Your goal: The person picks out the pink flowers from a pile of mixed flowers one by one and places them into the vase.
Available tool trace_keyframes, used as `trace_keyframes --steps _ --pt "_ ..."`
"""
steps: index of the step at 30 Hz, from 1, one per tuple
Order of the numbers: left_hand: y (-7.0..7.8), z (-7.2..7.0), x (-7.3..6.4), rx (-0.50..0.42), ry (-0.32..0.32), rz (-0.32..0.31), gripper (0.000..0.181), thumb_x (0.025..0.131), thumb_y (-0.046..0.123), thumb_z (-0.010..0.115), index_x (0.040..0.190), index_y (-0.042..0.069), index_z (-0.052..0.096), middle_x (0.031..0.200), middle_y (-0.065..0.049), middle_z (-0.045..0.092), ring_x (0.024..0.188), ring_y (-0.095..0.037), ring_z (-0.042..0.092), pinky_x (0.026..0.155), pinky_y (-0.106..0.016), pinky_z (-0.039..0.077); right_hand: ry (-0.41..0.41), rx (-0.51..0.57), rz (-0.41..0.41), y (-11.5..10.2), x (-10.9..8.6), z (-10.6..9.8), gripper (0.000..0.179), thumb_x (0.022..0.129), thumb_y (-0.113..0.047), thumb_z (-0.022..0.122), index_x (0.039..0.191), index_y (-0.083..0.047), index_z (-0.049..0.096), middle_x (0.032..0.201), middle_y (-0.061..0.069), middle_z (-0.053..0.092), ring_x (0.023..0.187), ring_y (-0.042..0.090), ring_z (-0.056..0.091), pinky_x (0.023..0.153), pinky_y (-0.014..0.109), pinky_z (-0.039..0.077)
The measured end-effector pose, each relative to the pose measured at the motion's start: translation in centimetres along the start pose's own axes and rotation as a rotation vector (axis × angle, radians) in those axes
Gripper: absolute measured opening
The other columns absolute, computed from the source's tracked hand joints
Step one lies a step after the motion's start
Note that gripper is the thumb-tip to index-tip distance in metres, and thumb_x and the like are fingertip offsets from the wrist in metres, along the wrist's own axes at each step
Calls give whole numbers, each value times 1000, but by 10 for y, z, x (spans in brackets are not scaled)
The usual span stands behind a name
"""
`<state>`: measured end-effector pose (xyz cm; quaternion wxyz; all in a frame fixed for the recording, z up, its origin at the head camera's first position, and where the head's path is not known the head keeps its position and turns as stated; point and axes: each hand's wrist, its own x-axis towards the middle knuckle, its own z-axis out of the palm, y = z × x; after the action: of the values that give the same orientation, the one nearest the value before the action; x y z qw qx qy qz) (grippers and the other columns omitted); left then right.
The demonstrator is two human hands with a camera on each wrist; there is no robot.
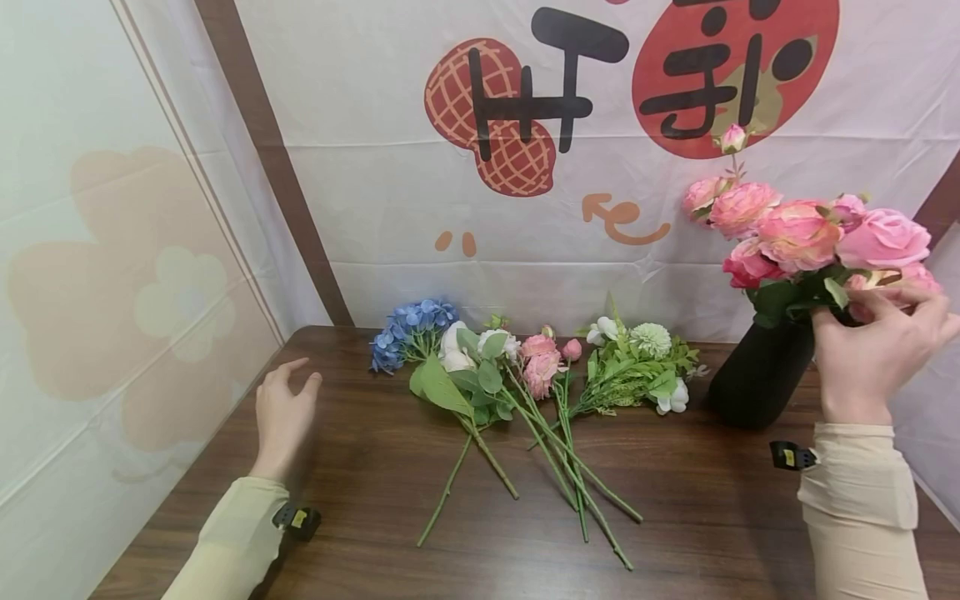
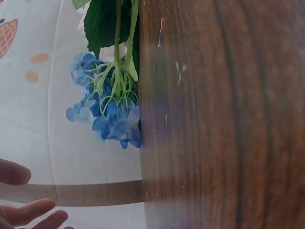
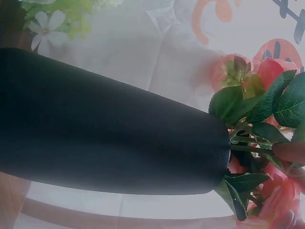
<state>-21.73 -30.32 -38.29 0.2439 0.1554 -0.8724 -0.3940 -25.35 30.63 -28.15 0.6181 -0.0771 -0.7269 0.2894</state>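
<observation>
Pink flowers in a black vase, right
The right hand pinches a stem; the left hand, grip released, hovers near the table's left edge.

Booth-like space, printed fabric walls, wood-grain table

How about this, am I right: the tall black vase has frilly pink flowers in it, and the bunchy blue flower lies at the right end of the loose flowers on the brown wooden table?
Wrong end: the head view shows the bunchy blue flower at the left end of the loose flowers on the brown wooden table. The tall black vase does hold frilly pink flowers.
</observation>
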Motion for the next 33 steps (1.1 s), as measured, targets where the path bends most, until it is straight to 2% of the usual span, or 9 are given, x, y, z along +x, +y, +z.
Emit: trace_keyframes --steps 5,7,12,17,22,24,29,31,33 --pt "0 0 0 -1 6 9 42 95 22 51 131 0 52 135 -27 46 123 -45 37 100 -56 28 16 19 -9 -4 -2 -1 28 77 -23 69 71 5 71 100 -31 30 117 17 40 112 33 12" --pt "0 0 0 0 7 9 42 95 22 51 131 0 52 135 -27 46 123 -45 37 100 -56 29 27 23 -6 -6 -2 -1 31 77 -25 70 68 4 71 101 -31 32 118 21 40 111 32 13" --pt "0 -2 -1 -4 4 7 42 95 22 50 131 0 52 136 -27 46 124 -45 37 100 -56 29 42 28 1 -8 -3 0 38 77 -31 72 61 4 68 100 -35 31 116 16 40 109 32 17" --pt "0 -2 0 -7 6 5 42 95 22 50 131 0 52 136 -26 46 124 -44 37 100 -56 29 36 33 -3 -9 -3 -1 36 77 -27 72 62 6 68 95 -37 28 112 7 36 107 31 18" --pt "0 -1 1 -8 5 8 42 95 22 51 132 0 52 136 -26 46 125 -45 36 102 -56 28 32 23 -12 -4 -4 0 32 77 -23 70 62 6 69 92 -34 26 113 12 37 105 32 20" --pt "0 0 1 -10 5 9 42 95 22 52 132 0 52 136 -26 46 125 -45 36 102 -57 28 20 8 -19 -1 -5 1 28 77 -21 67 67 5 70 94 -33 27 114 18 38 104 34 21" --pt "4 2 1 -28 5 11 42 94 22 52 131 0 53 135 -25 47 126 -44 37 103 -56 27 -22 2 -5 3 -8 1 28 82 -20 66 87 7 71 96 -30 26 115 13 35 103 35 22" --pt "7 4 1 -37 8 18 42 94 22 53 131 1 53 135 -25 48 126 -43 37 103 -55 27 -33 6 18 2 -9 1 30 83 -19 66 93 9 69 95 -30 25 115 14 37 102 35 24" --pt "10 6 2 -46 12 25 42 94 22 53 130 2 54 135 -24 48 126 -42 37 103 -54 28 -48 -5 56 0 -8 -2 29 83 -15 64 100 8 66 97 -29 27 116 22 41 104 36 24"
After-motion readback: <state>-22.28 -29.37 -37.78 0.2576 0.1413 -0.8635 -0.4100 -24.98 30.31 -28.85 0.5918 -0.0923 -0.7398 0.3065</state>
